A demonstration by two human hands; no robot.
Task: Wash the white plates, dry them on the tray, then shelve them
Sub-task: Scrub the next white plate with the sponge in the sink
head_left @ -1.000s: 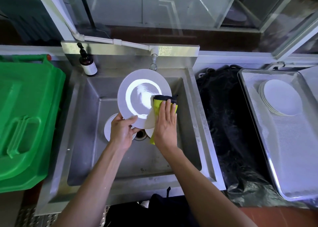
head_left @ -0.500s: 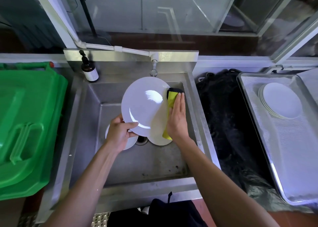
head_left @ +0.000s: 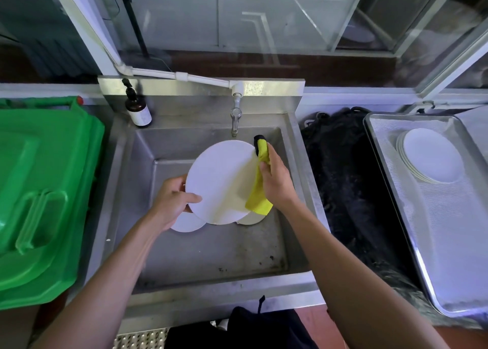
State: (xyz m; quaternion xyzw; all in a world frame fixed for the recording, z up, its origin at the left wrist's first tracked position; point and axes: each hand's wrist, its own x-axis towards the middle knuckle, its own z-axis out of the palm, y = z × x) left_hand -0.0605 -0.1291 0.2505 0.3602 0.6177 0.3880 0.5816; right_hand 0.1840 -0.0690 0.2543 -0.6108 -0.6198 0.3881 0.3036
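Obs: left hand (head_left: 173, 202) grips the white plate (head_left: 220, 182) at its left rim, thumb curled over the face, holding it tilted above the sink (head_left: 211, 253) basin, below the tap (head_left: 235, 118). Right hand (head_left: 276, 182) is clamped on the yellow-and-black sponge cloth (head_left: 260, 179), fingers wrapped round it, pressing it at the plate's right rim.

Change: 1 s ago the plate's face showed a bright ring and glare with the cloth flat on its lower right area. 0.5 s ago the cloth sat further right. Now the face reads flat matte white, so the plate seems turned or tilted differently; cannot tell which side is up. The cloth now wraps the right edge, not the face.

Judgement: face scrub likely finished; rim or reverse wipe in hand. Rinse under the tap probably follows. No water stream is visible.

Other task items: at least 2 more white plates (head_left: 187, 223) lie on the sink floor, partly hidden beneath the held one, unwashed by appearance. A stack of plates (head_left: 433, 155) rests near the tray (head_left: 449, 243)'s far left corner, on the right.

Rest: soap bottle (head_left: 138, 110) at the sink's far left corner; green bin (head_left: 39, 190) left of the sink.

Risk: a wet plate may slip in a 1-hand rim grip.
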